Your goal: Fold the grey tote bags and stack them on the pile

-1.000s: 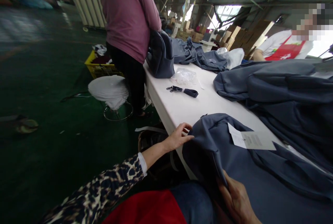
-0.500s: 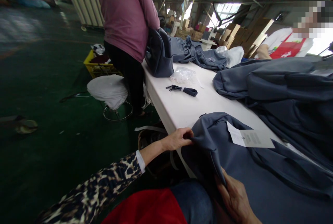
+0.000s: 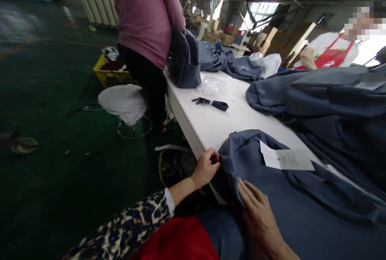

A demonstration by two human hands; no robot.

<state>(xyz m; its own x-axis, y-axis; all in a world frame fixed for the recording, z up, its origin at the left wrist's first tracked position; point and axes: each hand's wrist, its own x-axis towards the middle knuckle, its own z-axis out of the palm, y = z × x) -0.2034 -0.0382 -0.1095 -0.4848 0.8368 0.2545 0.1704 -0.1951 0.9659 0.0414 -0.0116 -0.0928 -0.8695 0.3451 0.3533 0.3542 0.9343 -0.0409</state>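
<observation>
A dark blue-grey bag (image 3: 271, 207) lies on the near end of the white table, with straps across its top and a paper hang tag (image 3: 288, 158) resting on it. My left hand (image 3: 206, 168) is closed in a pinch at the bag's left edge, by its seam; the exact bit between the fingertips is hidden. On the bag's near side, my right hand (image 3: 257, 211) rests with its fingers stretched out along the fabric. Beyond the bag, a folded dark strap with metal clips (image 3: 212, 103) lies on the table.
The white table (image 3: 199, 121) carries more blue-grey bags (image 3: 325, 95) at right and a standing bag (image 3: 183, 60) farther off. Clear plastic (image 3: 212, 86) lies near it. A person in purple (image 3: 144, 14) stands left, beside a covered stool (image 3: 123, 101). Another person in a red apron (image 3: 333, 55) is across.
My right hand has moved up the bag's side, its fingers going from curled around the edge to stretched along the fabric. My left hand's fingers have curled in tighter at the bag's edge.
</observation>
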